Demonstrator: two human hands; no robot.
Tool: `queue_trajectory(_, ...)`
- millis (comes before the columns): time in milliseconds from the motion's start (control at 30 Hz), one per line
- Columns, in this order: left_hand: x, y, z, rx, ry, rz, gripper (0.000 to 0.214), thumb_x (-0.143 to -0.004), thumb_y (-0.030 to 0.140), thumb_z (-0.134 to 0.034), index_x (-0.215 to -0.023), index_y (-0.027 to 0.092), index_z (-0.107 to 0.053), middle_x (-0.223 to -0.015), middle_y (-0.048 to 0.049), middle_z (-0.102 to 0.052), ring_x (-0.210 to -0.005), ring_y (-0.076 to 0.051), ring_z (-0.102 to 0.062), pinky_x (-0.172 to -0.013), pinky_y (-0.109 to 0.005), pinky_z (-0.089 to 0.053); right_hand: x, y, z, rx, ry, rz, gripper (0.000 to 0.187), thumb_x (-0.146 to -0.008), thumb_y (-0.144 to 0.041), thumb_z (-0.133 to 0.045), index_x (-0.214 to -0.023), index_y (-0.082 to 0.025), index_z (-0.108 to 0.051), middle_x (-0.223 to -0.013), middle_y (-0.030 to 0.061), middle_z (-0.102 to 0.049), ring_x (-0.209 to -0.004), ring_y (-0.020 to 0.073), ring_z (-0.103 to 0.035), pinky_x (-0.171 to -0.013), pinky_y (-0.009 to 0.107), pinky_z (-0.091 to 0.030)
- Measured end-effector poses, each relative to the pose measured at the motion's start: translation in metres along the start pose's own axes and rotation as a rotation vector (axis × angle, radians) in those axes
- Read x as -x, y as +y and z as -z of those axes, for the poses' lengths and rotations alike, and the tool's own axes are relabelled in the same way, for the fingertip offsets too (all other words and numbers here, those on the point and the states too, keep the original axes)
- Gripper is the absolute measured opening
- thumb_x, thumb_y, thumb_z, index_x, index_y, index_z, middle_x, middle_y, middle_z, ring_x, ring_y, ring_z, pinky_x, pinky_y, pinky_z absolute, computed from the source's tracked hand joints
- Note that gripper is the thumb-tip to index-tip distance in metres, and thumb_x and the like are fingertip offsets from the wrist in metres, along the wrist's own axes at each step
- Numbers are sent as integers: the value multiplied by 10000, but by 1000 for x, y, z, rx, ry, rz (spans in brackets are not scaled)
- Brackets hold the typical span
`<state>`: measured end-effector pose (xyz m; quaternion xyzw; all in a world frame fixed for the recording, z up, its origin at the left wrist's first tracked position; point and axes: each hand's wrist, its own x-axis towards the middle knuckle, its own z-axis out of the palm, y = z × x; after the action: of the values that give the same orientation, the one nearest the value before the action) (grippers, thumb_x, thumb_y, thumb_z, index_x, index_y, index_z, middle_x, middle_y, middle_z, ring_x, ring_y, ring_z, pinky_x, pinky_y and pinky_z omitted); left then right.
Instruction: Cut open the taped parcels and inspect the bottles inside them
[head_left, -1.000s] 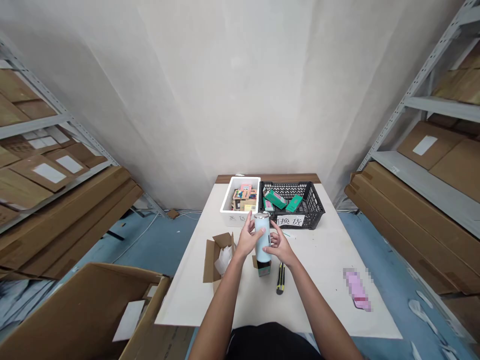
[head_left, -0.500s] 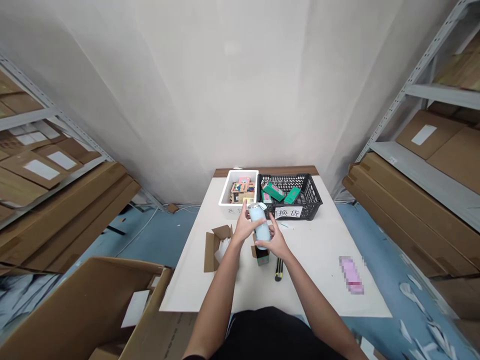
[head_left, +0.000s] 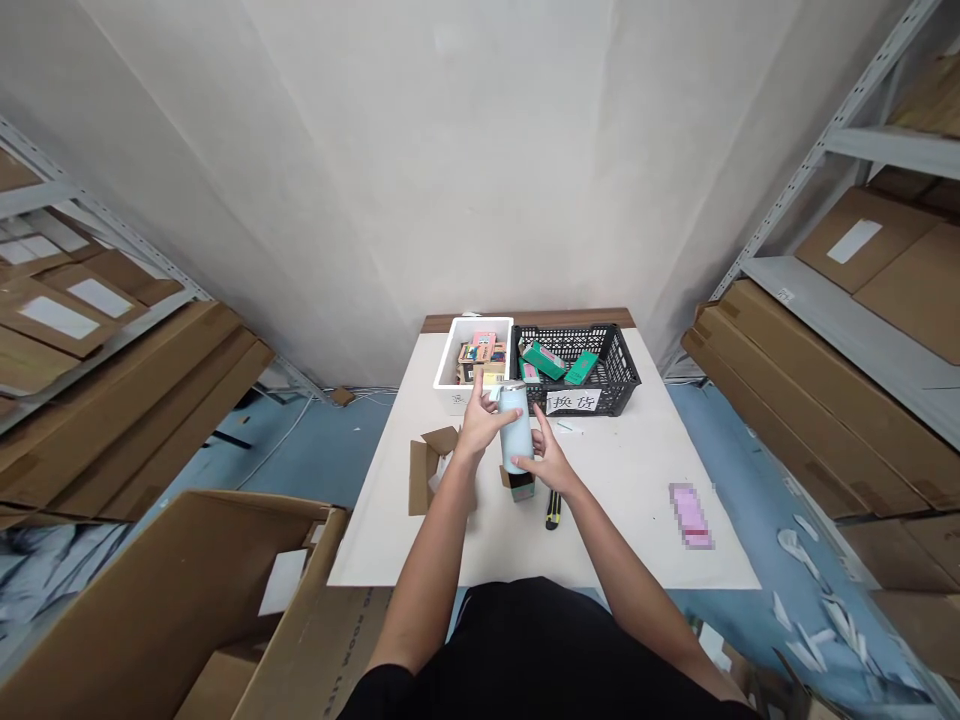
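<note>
A light blue tumbler [head_left: 515, 430] stands nearly upright between my two hands, above the table. My left hand [head_left: 480, 420] grips its upper left side, thumb across the front. My right hand [head_left: 551, 462] holds it low on the right, with the thumb near its base. Just below the tumbler is a small open green and black box [head_left: 523, 487], partly hidden behind it. An opened cardboard box [head_left: 427, 472] with white packing inside sits left of my left forearm. The black and yellow utility knife [head_left: 553, 510] lies beside my right forearm.
At the table's back are a white bin [head_left: 450, 398] of small boxes and a black crate [head_left: 622, 385] with green boxes. A blurred pink item [head_left: 691, 517] lies at right. A large open carton [head_left: 180, 590] stands lower left. Shelves [head_left: 862, 300] of cartons flank the table.
The tumbler has turned from tilted to nearly upright, its lid end now toward the left hand. Both hands still hold it. The camera view has shifted slightly.
</note>
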<state>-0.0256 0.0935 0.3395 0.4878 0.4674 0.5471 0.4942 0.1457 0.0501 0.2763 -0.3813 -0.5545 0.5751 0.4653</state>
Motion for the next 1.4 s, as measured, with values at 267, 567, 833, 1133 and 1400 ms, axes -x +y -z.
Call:
queue_trajectory(267,0,-4,-8,43,116,33,1480,-616,390,-1019,-1721,312,-37,-1282,-119,-699,-1090,-246,-714,-982,-417,-589,-2,-9,-2,203,174,28,1216,-678,-398,-920,-1674,-334,-226,-1223,75,-673,-1085,267,-679,-906,411,-580)
queue_trajectory(567,-3,-7,-5,21,30,61,1430,-636,371,-1004,-1721,342,-73,-1295,-103,-690,-1098,-225,-702,-980,-385,-579,1,-12,-4,398,258,-18,1217,-645,-372,-929,-1667,-373,-267,-1252,61,-665,-1111,296,-667,-969,473,-570)
queue_trajectory(833,-8,-5,4,9,-70,55,1273,-720,363,-935,-1719,322,-146,-1439,-128,-639,-1185,-245,-678,-1039,-412,-552,-3,-2,7,310,163,-27,1215,-674,-338,-893,-1690,-357,-227,-1191,52,-661,-949,231,-676,-878,422,-594)
queue_trajectory(1133,-12,1,26,-103,-248,19,1080,-692,346,-936,-1636,301,-412,-1418,-125,-656,-1187,-261,-673,-999,-401,-563,0,13,11,234,60,-47,1229,-677,-307,-878,-1697,-368,-194,-1201,57,-681,-1005,233,-684,-844,394,-590)
queue_trajectory(1400,-20,6,44,-612,-443,-129,618,-710,299,-875,-1309,252,-732,-1138,-32,-675,-1017,-236,-649,-944,-377,-551,-2,60,47,369,-217,-143,1083,-680,-256,-873,-1644,-324,-386,-1373,93,-629,-1203,262,-623,-978,410,-541)
